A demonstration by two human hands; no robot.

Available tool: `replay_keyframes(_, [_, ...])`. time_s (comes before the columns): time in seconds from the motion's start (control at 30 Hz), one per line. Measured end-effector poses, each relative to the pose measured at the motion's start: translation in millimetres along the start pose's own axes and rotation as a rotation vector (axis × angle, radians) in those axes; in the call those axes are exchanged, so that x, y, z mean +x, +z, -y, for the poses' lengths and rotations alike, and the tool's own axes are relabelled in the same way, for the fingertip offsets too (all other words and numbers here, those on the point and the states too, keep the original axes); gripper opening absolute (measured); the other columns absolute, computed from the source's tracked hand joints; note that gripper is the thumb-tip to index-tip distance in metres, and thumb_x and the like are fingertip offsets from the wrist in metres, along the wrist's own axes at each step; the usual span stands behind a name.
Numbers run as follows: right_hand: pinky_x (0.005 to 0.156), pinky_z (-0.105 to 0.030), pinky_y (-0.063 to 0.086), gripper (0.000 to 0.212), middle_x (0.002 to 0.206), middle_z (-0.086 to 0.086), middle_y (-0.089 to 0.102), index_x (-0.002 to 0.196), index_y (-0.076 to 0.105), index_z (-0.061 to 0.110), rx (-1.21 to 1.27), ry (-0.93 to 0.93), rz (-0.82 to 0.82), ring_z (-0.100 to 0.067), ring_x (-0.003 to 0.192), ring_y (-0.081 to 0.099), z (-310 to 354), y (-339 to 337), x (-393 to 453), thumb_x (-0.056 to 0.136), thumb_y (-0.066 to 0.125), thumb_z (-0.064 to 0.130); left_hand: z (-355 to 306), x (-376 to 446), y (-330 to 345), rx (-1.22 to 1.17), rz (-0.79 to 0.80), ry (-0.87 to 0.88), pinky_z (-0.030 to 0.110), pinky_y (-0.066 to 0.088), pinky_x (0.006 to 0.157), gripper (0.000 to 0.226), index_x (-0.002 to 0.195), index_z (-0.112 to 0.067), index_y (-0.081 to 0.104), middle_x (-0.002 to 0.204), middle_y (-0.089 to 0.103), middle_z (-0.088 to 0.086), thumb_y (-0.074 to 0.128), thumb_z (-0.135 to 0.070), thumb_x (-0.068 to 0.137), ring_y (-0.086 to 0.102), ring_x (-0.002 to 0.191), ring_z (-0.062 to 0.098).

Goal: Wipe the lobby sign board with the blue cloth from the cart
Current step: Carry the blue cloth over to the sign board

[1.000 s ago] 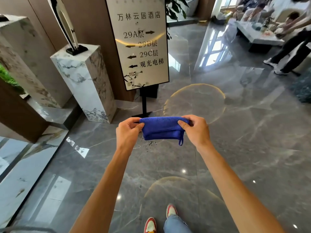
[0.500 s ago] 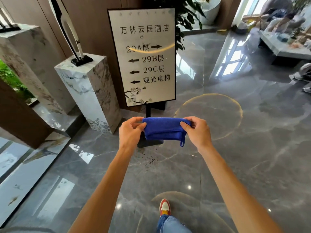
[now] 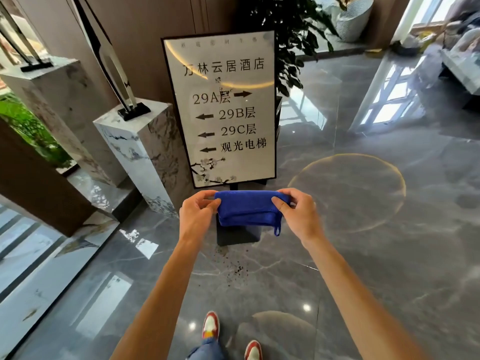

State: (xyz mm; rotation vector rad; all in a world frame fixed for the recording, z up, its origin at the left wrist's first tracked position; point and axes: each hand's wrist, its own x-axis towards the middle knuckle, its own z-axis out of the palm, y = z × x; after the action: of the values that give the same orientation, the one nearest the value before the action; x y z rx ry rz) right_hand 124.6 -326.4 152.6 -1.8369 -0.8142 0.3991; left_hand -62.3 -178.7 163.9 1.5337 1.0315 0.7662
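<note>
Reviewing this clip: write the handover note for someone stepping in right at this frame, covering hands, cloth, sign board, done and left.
Left hand: pinches the left end of the blue cloth.
Right hand: pinches the right end; the cloth is folded and stretched between both hands, its hanging loop at the lower right.
Sign board: upright on its stand directly ahead, just above and beyond the cloth; the cloth is not touching it.
Done: cloth is in hand and the person stands in front of the board.
Left: bring the cloth to the board's face and wipe it; no wiping visible yet.
</note>
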Motion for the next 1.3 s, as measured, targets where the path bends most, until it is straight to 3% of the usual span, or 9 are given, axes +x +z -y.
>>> replay_keyframes(0.07, [0.084, -0.041, 0.060, 0.011, 0.093, 0.010, 0.073, 0.100, 0.068, 0.033, 0.016, -0.015, -0.008, -0.014, 0.090, 0.069, -2.1, 0.9, 13.0, 0.092, 0.071, 0.027, 1.5, 11.3, 4.2, -0.023, 0.006, -0.006, 0.033, 0.060, 0.077, 0.022, 0.098, -0.026, 0.075, 0.082, 0.080, 0.002, 0.068, -0.006, 0.092, 0.073, 0.079, 0.017])
replay_keyframes(0.2, [0.085, -0.044, 0.061, 0.014, 0.094, 0.013, 0.074, 0.100, 0.070, 0.037, 0.046, -0.042, -0.003, -0.012, 0.092, 0.070, -1.7, 7.1, 37.5, 0.091, 0.072, 0.027, 4.4, 34.6, 9.7, -0.093, 0.035, -0.004, 0.030, 0.060, 0.074, 0.026, 0.098, -0.030, 0.074, 0.081, 0.079, 0.002, 0.065, -0.006, 0.095, 0.071, 0.075, 0.012])
replay_keyframes(0.47, [0.079, -0.026, 0.061, 0.025, 0.091, 0.025, 0.074, 0.093, 0.069, 0.045, 0.169, 0.000, 0.004, -0.003, 0.092, 0.070, 4.5, 33.3, 104.7, 0.090, 0.074, 0.020, 8.2, 111.1, 11.5, -0.170, 0.109, -0.036, 0.034, 0.060, 0.077, 0.020, 0.105, -0.026, 0.072, 0.087, 0.079, 0.004, 0.062, -0.009, 0.099, 0.073, 0.086, 0.016])
replay_keyframes(0.57, [0.081, -0.028, 0.061, 0.020, 0.098, 0.014, 0.076, 0.100, 0.072, 0.038, 0.238, 0.063, -0.001, -0.008, 0.096, 0.071, 7.6, 53.2, 139.0, 0.090, 0.074, 0.021, 7.9, 150.3, 9.6, -0.208, 0.113, -0.063, 0.031, 0.059, 0.076, 0.019, 0.107, -0.025, 0.070, 0.088, 0.078, 0.000, 0.061, -0.010, 0.100, 0.072, 0.087, 0.014])
replay_keyframes(0.77, [0.073, -0.021, 0.056, 0.017, 0.099, 0.010, 0.076, 0.100, 0.074, 0.033, 0.365, 0.124, -0.035, -0.007, 0.094, 0.070, 24.0, 92.4, 205.7, 0.091, 0.072, 0.019, -0.7, 225.8, 1.9, -0.352, 0.152, -0.083, 0.057, 0.053, 0.089, 0.018, 0.112, -0.016, 0.069, 0.105, 0.074, 0.018, 0.056, -0.008, 0.102, 0.064, 0.094, 0.032])
replay_keyframes(0.93, [0.083, -0.038, 0.053, 0.018, 0.101, -0.007, 0.079, 0.092, 0.079, 0.017, 0.607, 0.303, -0.003, -0.020, 0.095, 0.070, 39.2, 121.8, 254.2, 0.096, 0.063, 0.025, -7.3, 274.8, -7.8, -0.448, 0.193, -0.107, 0.038, 0.050, 0.073, 0.020, 0.113, -0.017, 0.072, 0.097, 0.073, 0.005, 0.060, -0.009, 0.100, 0.061, 0.088, 0.020])
replay_keyframes(1.07, [0.073, -0.031, 0.054, 0.017, 0.089, -0.010, 0.077, 0.078, 0.075, 0.015, 0.691, 0.360, 0.012, -0.022, 0.085, 0.069, 42.4, 135.2, 276.8, 0.092, 0.070, 0.024, -11.4, 299.1, -7.5, -0.472, 0.187, -0.139, 0.028, 0.051, 0.065, 0.012, 0.101, -0.022, 0.075, 0.087, 0.072, -0.004, 0.063, -0.019, 0.098, 0.064, 0.082, 0.009])
replay_keyframes(1.13, [0.062, -0.026, 0.049, 0.019, 0.082, -0.011, 0.072, 0.073, 0.066, 0.013, 0.727, 0.366, 0.053, -0.021, 0.077, 0.063, 40.6, 140.1, 284.3, 0.087, 0.074, 0.023, -13.5, 308.4, -4.5, -0.501, 0.187, -0.168, 0.027, 0.054, 0.063, 0.011, 0.103, -0.016, 0.074, 0.086, 0.071, -0.002, 0.066, -0.021, 0.097, 0.066, 0.080, 0.010])
replay_keyframes(1.3, [0.074, -0.039, 0.050, 0.036, 0.089, -0.017, 0.064, 0.064, 0.048, 0.018, 0.933, 0.478, 0.146, -0.029, 0.089, 0.065, 34.8, 141.9, 304.2, 0.079, 0.080, 0.012, -13.6, 325.6, 7.4, -0.544, 0.219, -0.214, 0.024, 0.057, 0.065, 0.017, 0.110, -0.017, 0.074, 0.100, 0.072, 0.011, 0.065, -0.011, 0.097, 0.071, 0.083, 0.013])
